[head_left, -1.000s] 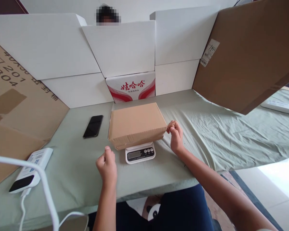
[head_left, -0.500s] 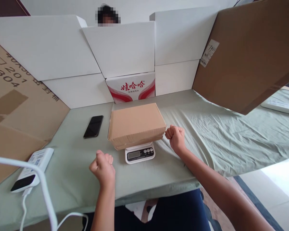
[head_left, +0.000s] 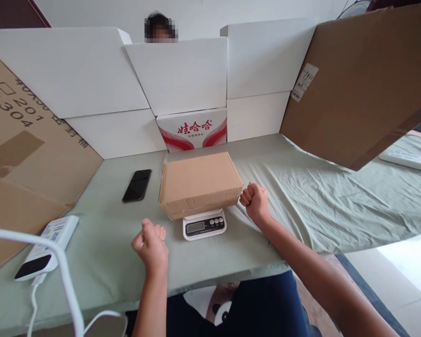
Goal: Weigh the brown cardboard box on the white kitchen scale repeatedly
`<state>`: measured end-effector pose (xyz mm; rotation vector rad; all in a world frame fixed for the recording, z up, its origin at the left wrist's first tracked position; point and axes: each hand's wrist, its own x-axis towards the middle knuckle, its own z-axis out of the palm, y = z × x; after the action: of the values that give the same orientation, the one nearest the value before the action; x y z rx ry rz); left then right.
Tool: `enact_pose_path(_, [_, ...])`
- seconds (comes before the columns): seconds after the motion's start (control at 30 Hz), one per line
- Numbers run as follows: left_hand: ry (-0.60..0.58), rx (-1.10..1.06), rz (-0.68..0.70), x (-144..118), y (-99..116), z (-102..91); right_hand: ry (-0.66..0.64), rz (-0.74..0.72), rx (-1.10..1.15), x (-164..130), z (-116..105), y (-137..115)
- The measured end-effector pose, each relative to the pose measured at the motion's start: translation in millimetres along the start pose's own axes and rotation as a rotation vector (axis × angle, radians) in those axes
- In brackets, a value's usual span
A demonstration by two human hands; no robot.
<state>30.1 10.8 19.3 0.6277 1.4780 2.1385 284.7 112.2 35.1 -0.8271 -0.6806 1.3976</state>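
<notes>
A closed brown cardboard box (head_left: pixel 201 180) rests on a small white kitchen scale (head_left: pixel 205 225), covering its platform. The scale's dark display and round buttons face me; I cannot read the display. My left hand (head_left: pixel 150 243) is a fist on the green cloth, left of the scale and apart from it. Beside the box's right front corner, my right hand (head_left: pixel 254 201) is also balled into a fist, close to the cardboard. Neither fist shows anything in it. A black smartphone (head_left: pixel 136 186) lies flat to the left of the box.
White boxes (head_left: pixel 192 75) form a wall at the back, with a person's head behind. Large brown cartons (head_left: pixel 354 84) stand at both sides. A white power strip (head_left: pixel 49 248) with a white cable lies at the left. Green cloth (head_left: pixel 301 201) covers the table.
The whole view has shifted slightly downward and right. Both fists, the box, the scale and the phone keep their places on the table.
</notes>
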Motion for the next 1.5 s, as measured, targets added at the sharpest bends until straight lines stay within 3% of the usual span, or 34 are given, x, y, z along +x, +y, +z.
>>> enact_pose_path(0.13, [-0.056, 0.035, 0.007, 2, -2, 0.5, -0.023, -0.064, 0.001, 5, -3, 3])
enact_pose_path(0.3, [-0.007, 0.052, 0.115, 3, -2, 1.1, -0.056, -0.183, -0.060, 10, -5, 5])
enact_pose_path(0.6, [-0.103, 0.230, 0.149, 4, -8, -6.9, -0.100, -0.206, -0.170, 14, -10, 6])
enact_pose_path(0.77, [-0.075, 0.220, 0.181, 11, -16, -8.0, -0.117, -0.229, -0.210, 14, -11, 7])
enact_pose_path(0.9, [-0.136, 0.200, 0.150, 14, -16, -5.1, -0.123, -0.275, -0.295, 12, -12, 6])
enact_pose_path(1.1, [-0.185, 0.216, 0.085, 44, 3, 18.0, -0.139, -0.354, -0.358, 17, -17, 4])
enact_pose_path(1.27, [-0.248, 0.242, 0.128, 61, 8, 37.5, -0.200, -0.429, -0.378, 3, -13, 9])
enact_pose_path(1.4, [-0.253, 0.172, 0.146, 60, -1, 43.0, -0.349, -0.375, -0.382, 0, 5, 13])
enact_pose_path(1.5, [-0.234, 0.061, 0.254, 78, -8, 57.2, -0.371, -0.412, -0.396, 28, 28, 10])
